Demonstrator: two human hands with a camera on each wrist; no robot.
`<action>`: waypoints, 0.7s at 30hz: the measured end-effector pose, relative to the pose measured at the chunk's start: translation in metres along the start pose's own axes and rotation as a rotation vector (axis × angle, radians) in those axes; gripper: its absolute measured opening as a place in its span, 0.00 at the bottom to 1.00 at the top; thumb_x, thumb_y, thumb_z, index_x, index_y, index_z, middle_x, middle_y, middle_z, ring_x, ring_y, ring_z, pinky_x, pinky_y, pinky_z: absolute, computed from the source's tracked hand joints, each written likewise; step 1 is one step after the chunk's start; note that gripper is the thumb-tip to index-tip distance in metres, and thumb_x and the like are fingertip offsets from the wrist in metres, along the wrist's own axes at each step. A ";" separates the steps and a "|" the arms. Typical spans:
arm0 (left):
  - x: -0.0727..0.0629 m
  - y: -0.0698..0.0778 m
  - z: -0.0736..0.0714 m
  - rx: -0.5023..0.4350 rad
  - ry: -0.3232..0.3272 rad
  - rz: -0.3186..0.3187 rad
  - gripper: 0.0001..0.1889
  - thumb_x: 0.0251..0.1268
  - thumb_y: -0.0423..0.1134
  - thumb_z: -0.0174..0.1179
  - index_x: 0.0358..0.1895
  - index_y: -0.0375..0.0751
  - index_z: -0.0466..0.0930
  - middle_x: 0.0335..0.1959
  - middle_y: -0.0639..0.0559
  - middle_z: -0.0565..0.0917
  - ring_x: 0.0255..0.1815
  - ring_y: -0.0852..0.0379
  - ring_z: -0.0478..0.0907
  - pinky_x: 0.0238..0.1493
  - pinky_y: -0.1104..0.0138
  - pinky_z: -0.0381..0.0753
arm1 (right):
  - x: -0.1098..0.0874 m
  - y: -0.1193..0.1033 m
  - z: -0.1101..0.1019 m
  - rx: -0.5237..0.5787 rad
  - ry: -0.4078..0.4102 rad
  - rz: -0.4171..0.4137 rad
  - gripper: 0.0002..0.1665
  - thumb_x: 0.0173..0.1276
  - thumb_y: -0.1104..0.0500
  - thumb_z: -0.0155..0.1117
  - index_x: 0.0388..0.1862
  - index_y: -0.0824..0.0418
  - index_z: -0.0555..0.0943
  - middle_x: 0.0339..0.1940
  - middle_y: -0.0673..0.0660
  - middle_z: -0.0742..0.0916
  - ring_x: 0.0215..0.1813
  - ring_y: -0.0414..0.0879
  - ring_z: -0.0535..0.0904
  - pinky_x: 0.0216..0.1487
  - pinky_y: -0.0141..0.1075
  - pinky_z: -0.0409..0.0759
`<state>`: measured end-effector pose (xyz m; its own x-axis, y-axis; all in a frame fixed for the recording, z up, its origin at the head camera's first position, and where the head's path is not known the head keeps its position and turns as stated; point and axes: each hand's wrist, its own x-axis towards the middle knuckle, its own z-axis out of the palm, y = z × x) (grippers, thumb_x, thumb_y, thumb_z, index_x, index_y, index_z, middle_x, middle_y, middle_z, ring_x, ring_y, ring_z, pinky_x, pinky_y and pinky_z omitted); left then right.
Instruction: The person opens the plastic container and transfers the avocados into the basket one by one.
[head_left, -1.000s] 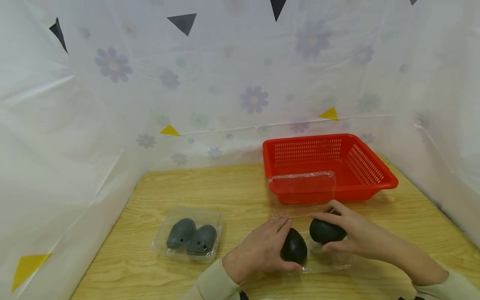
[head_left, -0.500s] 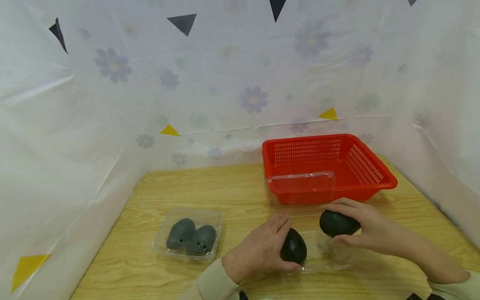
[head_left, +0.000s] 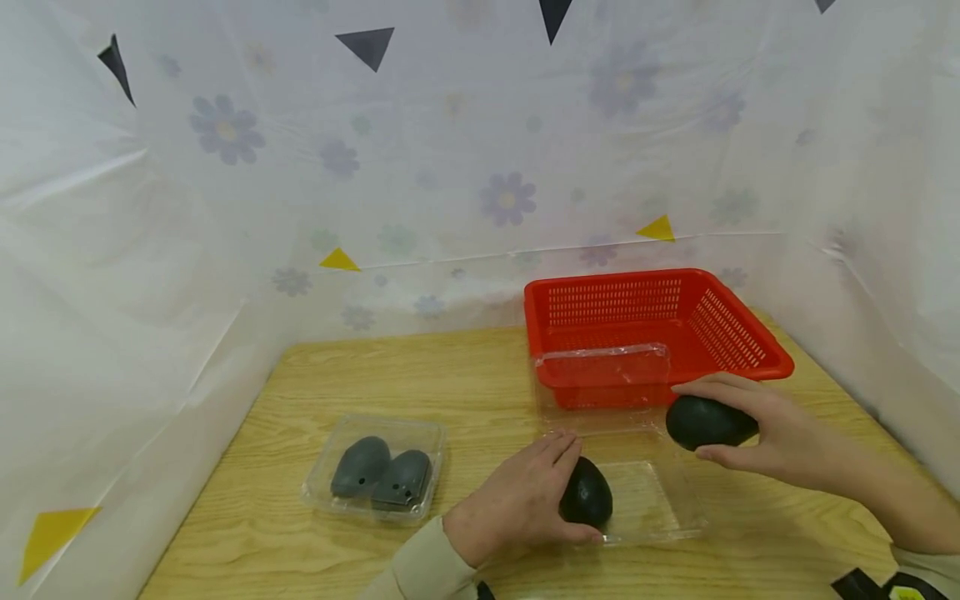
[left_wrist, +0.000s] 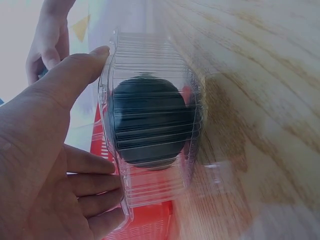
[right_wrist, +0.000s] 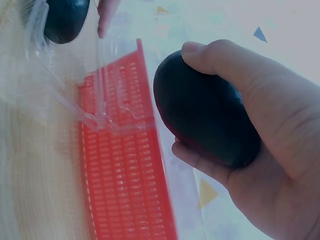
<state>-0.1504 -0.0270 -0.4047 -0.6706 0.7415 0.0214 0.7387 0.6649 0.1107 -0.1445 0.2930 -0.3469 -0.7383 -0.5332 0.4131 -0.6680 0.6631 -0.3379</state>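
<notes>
A dark green avocado (head_left: 711, 422) is in my right hand (head_left: 795, 440), held between thumb and fingers above the right end of an open clear plastic clamshell box (head_left: 643, 504). The right wrist view shows the thumb across the avocado's top and fingers beneath it. My left hand (head_left: 517, 498) holds the box at its left end, thumb on the near corner and fingers at the far one. Inside that end lies a second avocado (head_left: 587, 493), seen through the ribbed wall in the left wrist view. The box's raised lid (head_left: 600, 387) stands at the back.
A red perforated basket (head_left: 660, 385) stands behind the lid at the back right. To the left, a closed clear box (head_left: 432, 433) contains two dark grey-green egg-shaped things (head_left: 362, 467). A white flowered sheet (head_left: 435, 167) walls the table's (head_left: 247, 517) back and sides.
My right hand has lifted the avocado up out of the box's right side and carried it right and toward the basket. The left hand and the box stay in place.
</notes>
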 end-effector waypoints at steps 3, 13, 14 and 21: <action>0.000 0.000 0.000 0.005 0.002 0.004 0.55 0.55 0.78 0.53 0.76 0.39 0.59 0.77 0.47 0.63 0.77 0.53 0.62 0.76 0.65 0.63 | 0.000 0.004 -0.004 0.008 0.016 -0.003 0.42 0.47 0.58 0.84 0.63 0.47 0.77 0.53 0.42 0.80 0.49 0.28 0.73 0.38 0.28 0.81; -0.002 0.000 -0.001 0.012 0.005 0.010 0.54 0.56 0.78 0.53 0.76 0.39 0.59 0.77 0.46 0.64 0.77 0.53 0.62 0.75 0.65 0.64 | 0.001 0.020 -0.021 -0.003 0.029 0.036 0.42 0.46 0.59 0.84 0.63 0.48 0.77 0.53 0.41 0.81 0.48 0.28 0.74 0.35 0.28 0.82; -0.002 0.000 -0.001 0.009 0.005 0.009 0.54 0.56 0.78 0.53 0.76 0.39 0.59 0.77 0.46 0.64 0.77 0.53 0.62 0.75 0.64 0.64 | 0.002 0.022 -0.023 0.000 0.029 0.041 0.43 0.46 0.59 0.84 0.63 0.48 0.77 0.53 0.42 0.81 0.48 0.29 0.75 0.35 0.28 0.82; -0.002 -0.001 -0.002 0.009 0.005 0.018 0.54 0.57 0.77 0.53 0.77 0.39 0.58 0.77 0.46 0.63 0.77 0.53 0.62 0.75 0.65 0.64 | 0.007 0.035 -0.030 0.044 0.027 0.255 0.43 0.50 0.56 0.82 0.65 0.48 0.72 0.53 0.49 0.78 0.45 0.28 0.73 0.35 0.28 0.80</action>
<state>-0.1500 -0.0290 -0.4032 -0.6575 0.7529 0.0286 0.7513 0.6522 0.1012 -0.1705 0.3285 -0.3303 -0.8811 -0.3369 0.3320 -0.4643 0.7503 -0.4706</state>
